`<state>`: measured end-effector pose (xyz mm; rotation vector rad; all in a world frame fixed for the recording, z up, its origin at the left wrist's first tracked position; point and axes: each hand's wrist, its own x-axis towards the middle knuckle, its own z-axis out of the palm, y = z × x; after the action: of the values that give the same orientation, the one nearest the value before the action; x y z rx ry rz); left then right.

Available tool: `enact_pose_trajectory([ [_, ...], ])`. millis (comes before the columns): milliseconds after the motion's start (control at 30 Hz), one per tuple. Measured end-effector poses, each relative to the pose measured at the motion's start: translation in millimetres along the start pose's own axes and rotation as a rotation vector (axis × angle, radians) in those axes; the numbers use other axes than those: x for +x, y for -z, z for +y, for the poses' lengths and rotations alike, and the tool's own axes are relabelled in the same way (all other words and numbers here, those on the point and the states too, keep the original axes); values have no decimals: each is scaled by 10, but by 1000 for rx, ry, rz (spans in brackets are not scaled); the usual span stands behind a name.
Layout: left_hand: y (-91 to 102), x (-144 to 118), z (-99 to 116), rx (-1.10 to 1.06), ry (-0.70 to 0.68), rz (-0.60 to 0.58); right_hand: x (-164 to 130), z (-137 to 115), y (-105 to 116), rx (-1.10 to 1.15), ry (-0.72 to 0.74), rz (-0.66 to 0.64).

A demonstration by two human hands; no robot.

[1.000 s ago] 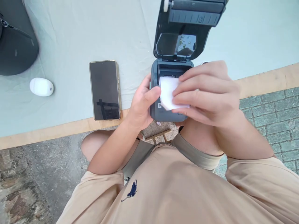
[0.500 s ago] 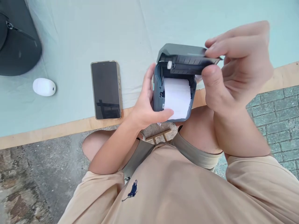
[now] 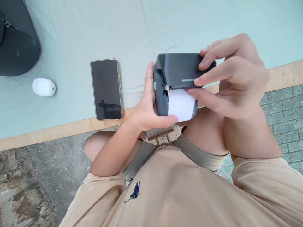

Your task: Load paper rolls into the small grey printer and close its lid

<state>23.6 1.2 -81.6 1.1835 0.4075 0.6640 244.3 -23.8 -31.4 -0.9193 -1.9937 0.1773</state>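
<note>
A dark grey label printer [image 3: 162, 104] is held over the table's near edge. My left hand [image 3: 150, 108] is wrapped round its left side, with the thumb lying on the white label paper [image 3: 181, 105] at the front. Fingers of my right hand [image 3: 233, 77] grip the printer's lid [image 3: 180, 67] at its right end, thumb below and fingers on top. The lid is tilted partly down over the paper, and a gap shows between it and the body. A small white roller end [image 3: 167, 87] peeks out under the lid's left corner.
A smartphone [image 3: 106, 90] with a dark screen lies left of the printer on the pale cloth [image 3: 71, 37]. Farther left are a white oval device [image 3: 44, 87] and a black case [image 3: 19, 41] with a zip. The wooden table edge [image 3: 66, 128] runs in front of my knees.
My right hand has swung the printer's lid down and towards me. Its top face now shows, and it covers the inside and part of the paper. My left hand keeps its hold.
</note>
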Motion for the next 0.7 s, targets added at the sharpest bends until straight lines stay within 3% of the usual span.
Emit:
enact_pose_trajectory([
  [133, 12, 12, -29, 44, -65, 41, -7, -69, -11, 18, 5, -21],
  [333, 19, 10, -83, -46, -82, -28, 1, -93, 16, -6, -31, -87],
  [500, -31, 9, -26, -237, -35, 101, 29, -174, -23, -56, -36, -108],
  [600, -85, -10, 44, -223, -1, 164, 57, -272, -57, -79, -72, -97],
  [700, -125, -43, 110, -211, 34, 207, 87, -374, -51, -88, -154, -169],
])
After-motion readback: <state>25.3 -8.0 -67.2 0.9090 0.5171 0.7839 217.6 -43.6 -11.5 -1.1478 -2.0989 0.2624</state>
